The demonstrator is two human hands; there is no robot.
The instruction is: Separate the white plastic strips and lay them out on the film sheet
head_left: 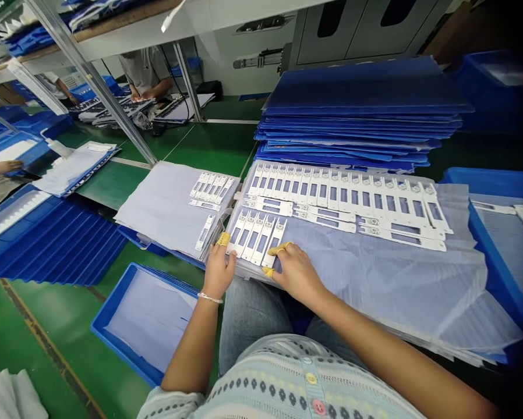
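Note:
Yellow finger covers are on both my hands. My left hand rests at the left edge of the sheet stack, beside a short row of white slotted plastic strips. Its index finger and thumb are apart, and I see nothing held between them. At the other end of that row, my right hand has its thumb and index finger closed around the lower end of the last white slotted plastic strip. Behind lies a long row of similar strips, with several more lying crosswise below it, on a translucent sheet.
Left of me, a paper-covered stack carries more white strips. Blue trays stand low at left and at right. Behind the rows rises a pile of blue boards. Across the bench, another person works; a further person's hand shows at far left.

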